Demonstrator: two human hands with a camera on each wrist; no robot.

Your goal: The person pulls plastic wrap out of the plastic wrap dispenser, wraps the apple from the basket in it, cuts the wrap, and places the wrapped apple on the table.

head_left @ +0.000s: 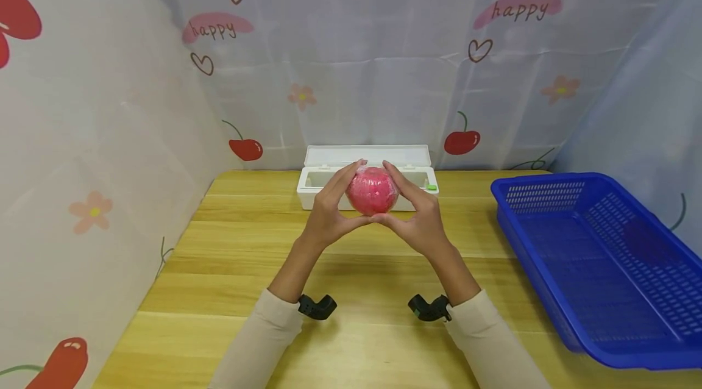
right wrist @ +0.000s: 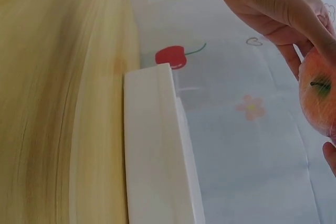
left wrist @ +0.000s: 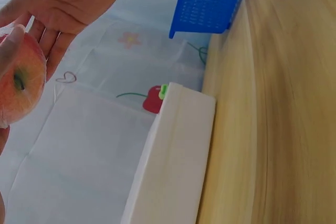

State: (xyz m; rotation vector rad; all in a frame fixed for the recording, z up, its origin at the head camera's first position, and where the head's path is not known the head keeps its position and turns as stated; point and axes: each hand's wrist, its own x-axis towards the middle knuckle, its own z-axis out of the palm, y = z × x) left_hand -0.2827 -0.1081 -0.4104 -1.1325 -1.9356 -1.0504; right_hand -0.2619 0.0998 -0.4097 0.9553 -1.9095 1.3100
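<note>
Both hands hold up a red apple (head_left: pixel 373 191) wrapped in clear, shiny plastic film. My left hand (head_left: pixel 327 211) curves round its left side and my right hand (head_left: pixel 421 216) round its right side. The thumbs meet beneath the apple in the head view, while the fingers reach up along its sides. In the left wrist view the stem end of the apple (left wrist: pixel 22 85) shows through the film. Behind the hands stands a long white box (head_left: pixel 307 197) with its lid (head_left: pixel 367 155) raised and a small green slider (head_left: pixel 431 188) at its right end; the hands partly hide it.
A large blue plastic basket (head_left: pixel 576 316) stands on the right side of the wooden table (head_left: pixel 219 291). A white printed curtain (head_left: pixel 384 72) hangs behind the table and at its sides. Dark wrist mounts (head_left: pixel 318 307) stick out from both sleeves.
</note>
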